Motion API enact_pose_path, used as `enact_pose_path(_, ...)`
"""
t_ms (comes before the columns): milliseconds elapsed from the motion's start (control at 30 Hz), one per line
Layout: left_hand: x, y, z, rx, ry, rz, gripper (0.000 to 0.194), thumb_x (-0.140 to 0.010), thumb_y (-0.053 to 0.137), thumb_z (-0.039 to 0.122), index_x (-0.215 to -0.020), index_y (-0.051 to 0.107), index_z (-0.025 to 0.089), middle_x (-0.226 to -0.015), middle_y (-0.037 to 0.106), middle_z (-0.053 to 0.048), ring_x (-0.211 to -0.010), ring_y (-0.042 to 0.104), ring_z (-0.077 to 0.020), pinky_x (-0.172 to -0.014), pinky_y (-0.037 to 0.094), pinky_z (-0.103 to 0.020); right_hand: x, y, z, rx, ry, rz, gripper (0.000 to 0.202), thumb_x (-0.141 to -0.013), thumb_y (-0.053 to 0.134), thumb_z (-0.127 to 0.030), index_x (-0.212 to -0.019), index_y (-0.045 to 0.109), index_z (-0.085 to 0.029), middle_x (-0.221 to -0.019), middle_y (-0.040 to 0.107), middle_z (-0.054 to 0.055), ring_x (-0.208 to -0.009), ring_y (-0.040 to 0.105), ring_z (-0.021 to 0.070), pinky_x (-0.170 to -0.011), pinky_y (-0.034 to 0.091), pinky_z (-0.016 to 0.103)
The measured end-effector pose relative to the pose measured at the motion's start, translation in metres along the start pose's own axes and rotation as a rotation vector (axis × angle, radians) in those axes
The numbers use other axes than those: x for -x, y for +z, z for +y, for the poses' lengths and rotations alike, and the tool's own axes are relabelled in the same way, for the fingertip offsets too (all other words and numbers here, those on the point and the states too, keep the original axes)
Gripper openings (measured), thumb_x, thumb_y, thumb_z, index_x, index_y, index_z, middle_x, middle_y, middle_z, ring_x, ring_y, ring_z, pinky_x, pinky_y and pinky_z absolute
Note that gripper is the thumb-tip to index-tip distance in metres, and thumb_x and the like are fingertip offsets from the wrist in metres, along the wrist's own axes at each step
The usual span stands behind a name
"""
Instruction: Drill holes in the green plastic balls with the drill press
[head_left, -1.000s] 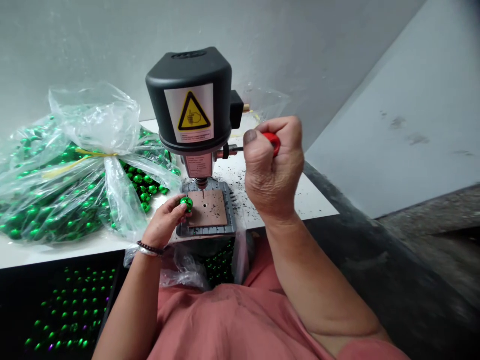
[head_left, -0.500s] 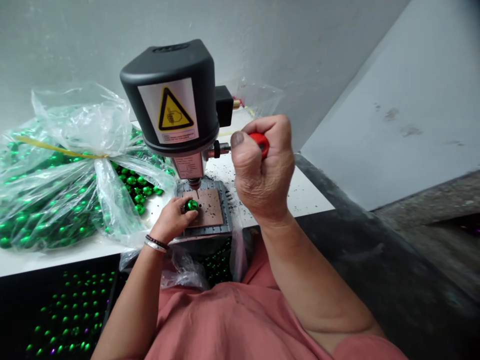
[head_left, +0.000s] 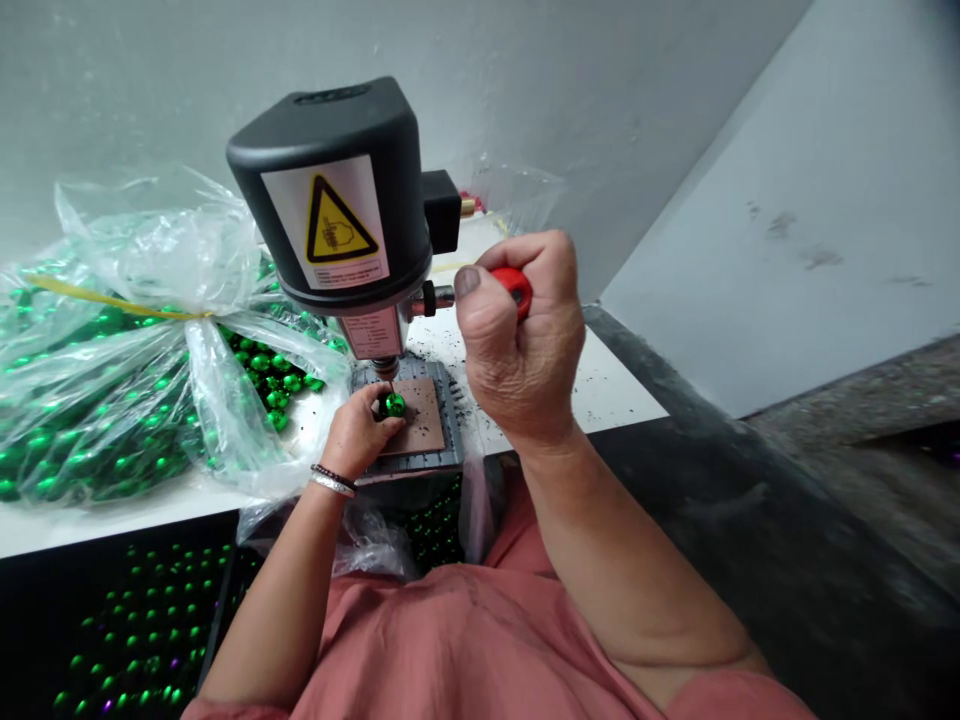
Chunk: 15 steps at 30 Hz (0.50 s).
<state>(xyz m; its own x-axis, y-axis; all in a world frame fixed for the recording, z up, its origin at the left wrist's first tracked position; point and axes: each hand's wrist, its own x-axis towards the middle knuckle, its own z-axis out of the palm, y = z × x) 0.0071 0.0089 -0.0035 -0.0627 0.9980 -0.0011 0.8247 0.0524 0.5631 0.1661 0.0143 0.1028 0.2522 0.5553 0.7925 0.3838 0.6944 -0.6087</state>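
Between thumb and fingers, my left hand (head_left: 361,432) grips a shiny green ball (head_left: 394,404) on the brown square pad (head_left: 424,415) of a bench drill press (head_left: 330,200). The thin drill bit (head_left: 391,384) stands right over the ball; whether it touches cannot be made out. My right hand (head_left: 525,340) is wrapped round the red knob (head_left: 514,288) on the drill's feed lever, to the right of the black motor housing. A yellow warning triangle is on the housing's front.
Left of the drill, a clear plastic bag (head_left: 157,390) full of green balls lies on the white table (head_left: 630,390). Dark shavings are scattered about the base (head_left: 450,400). Rows of green balls (head_left: 142,630) show below the table's front edge. A wall rises behind.
My left hand has slid the green ball to the right, bringing it under the drill bit. My right hand keeps its hold on the red knob, hardly moved.
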Motion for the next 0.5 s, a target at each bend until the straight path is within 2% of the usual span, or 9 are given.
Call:
enact_pose_path(233, 0.0073, -0.0039, -0.0036, 0.091, -0.022, -0.023, 0.041, -0.069, 0.063, 0.034, -0.109, 0.062, 0.022, -0.088, 0.068, 0.0, -0.078, 0.06, -0.0158, -0.071, 0.045, -0.025, -0.0001, -0.001, -0.0001, 0.006, -0.016, -0.002, 0.012, -0.081, 0.049, -0.03, -0.077, 0.044, -0.02, -0.065, 0.041, -0.006, -0.052, 0.038, -0.0005, -0.051, 0.038, 0.013)
enact_pose_path(500, 0.0034, -0.0008, -0.0052, 0.017, 0.044, 0.004, 0.048, -0.07, 0.063, 0.028, -0.116, 0.06, 0.018, -0.111, 0.064, -0.006, -0.098, 0.059, -0.019, -0.09, 0.043, -0.031, 0.0012, -0.0019, -0.0006, 0.002, 0.006, -0.015, 0.012, -0.08, 0.052, -0.029, -0.078, 0.045, -0.02, -0.065, 0.042, -0.006, -0.052, 0.038, -0.0009, -0.051, 0.038, 0.012)
